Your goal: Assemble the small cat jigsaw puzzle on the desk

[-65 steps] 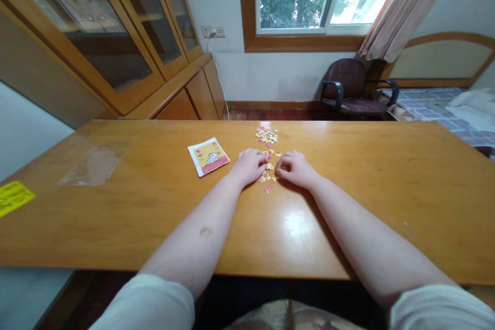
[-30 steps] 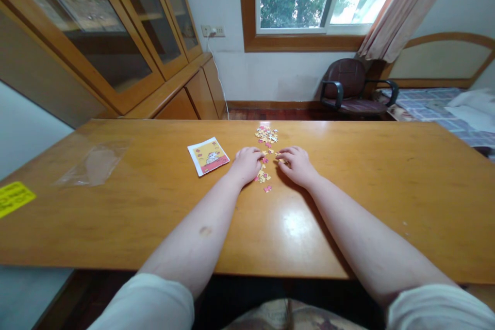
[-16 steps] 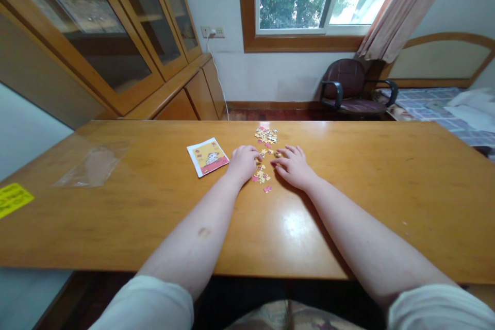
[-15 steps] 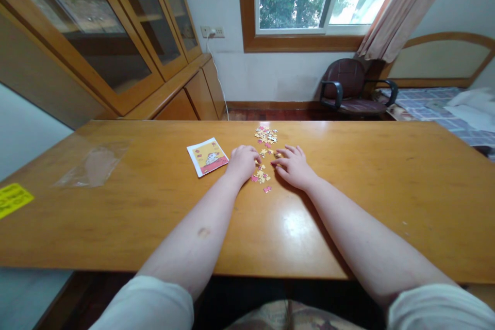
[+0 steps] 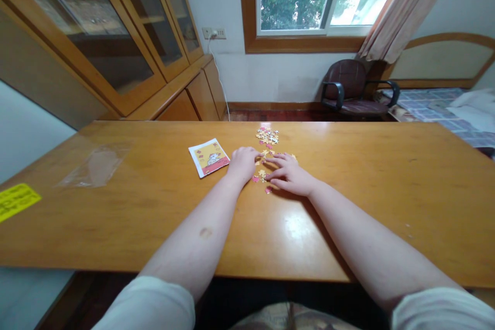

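Small jigsaw puzzle pieces [image 5: 263,176], yellow and pink, lie loose between my two hands. My left hand [image 5: 243,163] rests on the table at their left side, fingers curled down and a yellow puzzle piece [image 5: 257,163] at its fingertips; its thumb is mostly hidden. From the right, my right hand [image 5: 292,175] reaches over the pieces with fingers spread and covers some of them. One pink piece [image 5: 268,190] lies just below the right fingertips. Farther back sits a denser heap of puzzle pieces [image 5: 267,136].
A square picture card [image 5: 209,158] with a white animal on yellow and pink lies left of my left hand. Clear plastic wrap [image 5: 95,165] and a yellow label [image 5: 17,201] are farther left on the wooden table [image 5: 154,216]. Behind stand a cabinet [image 5: 185,98] and a chair [image 5: 350,87].
My right hand has moved left over the loose pieces, covering more of them. My left hand stays nearly in place. The view has shifted slightly.
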`<state>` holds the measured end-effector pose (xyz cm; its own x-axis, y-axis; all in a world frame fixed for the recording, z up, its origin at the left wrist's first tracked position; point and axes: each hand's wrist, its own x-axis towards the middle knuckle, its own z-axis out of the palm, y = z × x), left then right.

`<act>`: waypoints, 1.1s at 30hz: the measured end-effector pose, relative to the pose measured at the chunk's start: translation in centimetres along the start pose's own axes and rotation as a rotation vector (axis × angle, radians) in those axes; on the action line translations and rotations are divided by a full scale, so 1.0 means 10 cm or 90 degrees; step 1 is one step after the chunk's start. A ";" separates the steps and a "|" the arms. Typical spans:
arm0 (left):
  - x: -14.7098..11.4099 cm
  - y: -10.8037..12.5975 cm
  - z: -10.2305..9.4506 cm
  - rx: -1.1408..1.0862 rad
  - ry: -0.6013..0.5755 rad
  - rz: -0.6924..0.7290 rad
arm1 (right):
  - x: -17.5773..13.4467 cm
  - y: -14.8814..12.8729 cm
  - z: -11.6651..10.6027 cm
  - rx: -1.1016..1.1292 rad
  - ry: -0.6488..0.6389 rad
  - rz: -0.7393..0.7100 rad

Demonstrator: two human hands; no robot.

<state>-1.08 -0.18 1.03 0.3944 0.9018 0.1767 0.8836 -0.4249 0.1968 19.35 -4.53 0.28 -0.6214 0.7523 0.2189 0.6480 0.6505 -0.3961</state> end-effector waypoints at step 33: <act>0.00 0.01 0.00 -0.016 -0.050 -0.098 | 0.03 0.16 0.06 -0.049 0.121 0.060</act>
<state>-1.03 -0.23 1.00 0.2739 0.9595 0.0665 0.9288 -0.2818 0.2405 19.93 -3.29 -0.82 -0.4666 0.8118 0.3511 0.7359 0.5765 -0.3551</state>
